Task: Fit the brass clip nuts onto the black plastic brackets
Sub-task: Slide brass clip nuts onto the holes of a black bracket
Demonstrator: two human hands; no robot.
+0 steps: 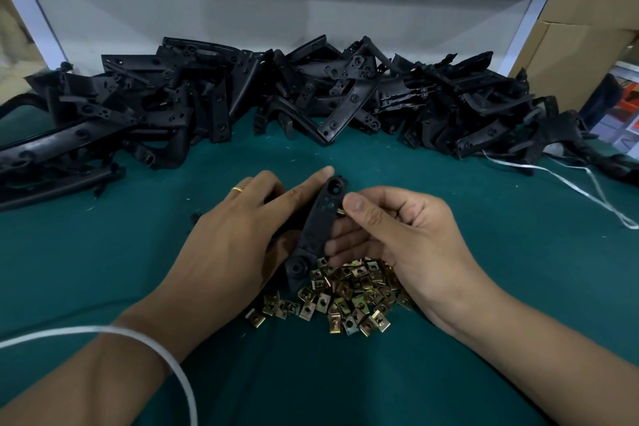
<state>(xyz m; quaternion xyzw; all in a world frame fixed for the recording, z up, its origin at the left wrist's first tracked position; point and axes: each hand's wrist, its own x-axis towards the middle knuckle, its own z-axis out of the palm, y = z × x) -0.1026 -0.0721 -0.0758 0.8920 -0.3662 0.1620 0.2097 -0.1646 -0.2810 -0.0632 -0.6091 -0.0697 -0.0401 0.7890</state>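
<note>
My left hand (238, 232) grips a black plastic bracket (316, 230), a flat arm with holes, held upright over the green table. Its index finger runs up the bracket's left side. My right hand (397, 235) pinches a brass clip nut (340, 211) between thumb and fingers, right at the bracket's right edge near its upper end. Only a sliver of that nut shows. A heap of loose brass clip nuts (340, 294) lies on the table just below both hands.
A long pile of black plastic brackets (276, 93) stretches across the back of the green table (103, 252). White straps lie at the right (587, 183) and over my left forearm (166, 356). Cardboard boxes (570, 55) stand at the far right.
</note>
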